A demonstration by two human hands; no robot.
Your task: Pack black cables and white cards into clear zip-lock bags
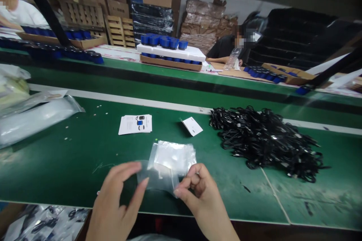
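Between my hands, above the near edge of the green table (pixel 234 199), is a clear plastic bag (pixel 157 180). My right hand (pixel 199 192) pinches its right edge between thumb and fingers. My left hand (pixel 118 192) is at its left side, thumb and forefinger spread apart, fingertips by the film. Just beyond lies a stack of clear bags (pixel 174 154). Farther back, a stack of printed cards (pixel 135 125) lies to the left and a folded white leaflet (pixel 192 126) to the right. A heap of black cables (pixel 263 139) spreads over the right side.
Large plastic packages (pixel 36 116) lie at the left. Below the near edge, a box holds filled bags (pixel 46 222). Across the table stand trays of blue-and-black items (pixel 171 60). One person (pixel 226 47) sits at the far side, another (pixel 22 13) at far left.
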